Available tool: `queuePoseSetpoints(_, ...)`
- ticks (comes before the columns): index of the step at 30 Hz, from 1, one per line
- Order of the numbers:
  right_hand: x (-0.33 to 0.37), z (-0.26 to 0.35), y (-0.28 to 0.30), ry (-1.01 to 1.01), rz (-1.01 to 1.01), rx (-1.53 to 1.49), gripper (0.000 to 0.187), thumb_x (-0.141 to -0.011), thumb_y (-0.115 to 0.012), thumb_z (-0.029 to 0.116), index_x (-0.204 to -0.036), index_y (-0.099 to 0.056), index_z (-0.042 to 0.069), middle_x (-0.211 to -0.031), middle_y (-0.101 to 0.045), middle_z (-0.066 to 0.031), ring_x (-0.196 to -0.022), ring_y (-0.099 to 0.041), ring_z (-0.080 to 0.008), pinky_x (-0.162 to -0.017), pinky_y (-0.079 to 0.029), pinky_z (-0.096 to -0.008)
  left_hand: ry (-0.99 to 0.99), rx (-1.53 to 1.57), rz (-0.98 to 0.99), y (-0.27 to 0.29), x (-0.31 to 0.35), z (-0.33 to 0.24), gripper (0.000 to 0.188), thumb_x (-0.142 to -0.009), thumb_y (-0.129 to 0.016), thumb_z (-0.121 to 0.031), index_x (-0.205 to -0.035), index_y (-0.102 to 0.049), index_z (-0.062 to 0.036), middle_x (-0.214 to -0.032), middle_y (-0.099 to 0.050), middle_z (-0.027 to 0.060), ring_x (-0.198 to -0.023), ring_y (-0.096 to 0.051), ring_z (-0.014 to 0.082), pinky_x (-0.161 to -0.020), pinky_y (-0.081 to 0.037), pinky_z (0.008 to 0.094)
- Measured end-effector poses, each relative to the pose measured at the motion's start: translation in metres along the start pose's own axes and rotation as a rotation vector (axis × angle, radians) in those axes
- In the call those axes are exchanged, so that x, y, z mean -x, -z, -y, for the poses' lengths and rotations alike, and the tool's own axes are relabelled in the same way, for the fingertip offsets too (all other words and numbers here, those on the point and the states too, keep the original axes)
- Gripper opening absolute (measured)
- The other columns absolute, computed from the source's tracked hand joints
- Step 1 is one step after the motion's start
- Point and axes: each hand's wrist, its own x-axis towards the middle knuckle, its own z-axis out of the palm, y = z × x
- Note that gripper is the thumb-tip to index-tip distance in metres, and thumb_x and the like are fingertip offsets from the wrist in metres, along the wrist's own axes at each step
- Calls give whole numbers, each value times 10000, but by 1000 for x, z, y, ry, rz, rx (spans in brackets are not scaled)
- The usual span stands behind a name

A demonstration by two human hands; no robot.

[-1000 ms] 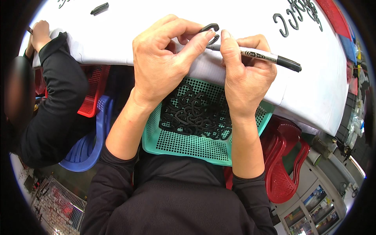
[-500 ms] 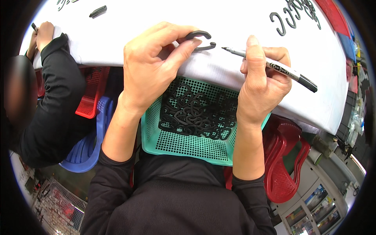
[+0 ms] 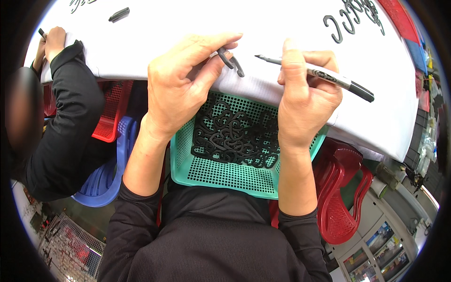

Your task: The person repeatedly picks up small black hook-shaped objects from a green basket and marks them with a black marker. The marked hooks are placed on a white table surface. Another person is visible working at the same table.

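Pinched between the thumb and fingers of my left hand point(image 3: 181, 82) is a black C-shaped piece point(image 3: 238, 69), tilted with its open ends pointing down and right. In my right hand point(image 3: 307, 96) lies an uncapped grey marker pen point(image 3: 324, 74). Its dark tip points left at the piece, with a gap between them. Below both hands a green plastic basket point(image 3: 225, 177) holds a heap of black curved pieces point(image 3: 230, 136), partly hidden by my right hand and forearm.
The white-covered table point(image 3: 282, 21) spans the far side. More black hooked pieces point(image 3: 350, 19) lie at its far right, and a black pen cap point(image 3: 119, 14) at the far left. A co-worker's sleeve point(image 3: 75, 103) is at left, near a red basket point(image 3: 112, 113). Red chair point(image 3: 340, 192) at right.
My left hand has turned the black piece, so its open ends now point downward rather than right. My right hand has shifted slightly left with the marker pen.
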Motion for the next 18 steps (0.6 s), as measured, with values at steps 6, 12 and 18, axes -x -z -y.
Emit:
queuePoseSetpoints(6,4,-2,-11,-62,68,49,207,-790,-693,42,-695,-509,39,-572,-521,16,-535,-470,-32,-493,-380,-204,-47,13,8,2,1,3,307,-827,-602,78,-1121,-644,4,-971,-680,99,-876,-639,144,-772,-503,241)
queuePoseSetpoints(12,4,-3,-13,-64,61,103,225,-787,-703,59,-683,-503,39,-544,-511,11,-512,-465,-35,-482,-380,-210,-27,33,4,2,1,3,313,-817,-605,84,-1117,-646,6,-964,-681,98,-876,-637,145,-780,-500,245)
queuePoseSetpoints(18,2,-3,-13,-26,67,138,234,-785,-704,53,-676,-498,41,-537,-507,13,-510,-466,-31,-480,-383,-207,-54,24,10,2,-1,2,319,-812,-602,92,-1118,-644,9,-968,-681,101,-880,-640,150,-783,-500,248)
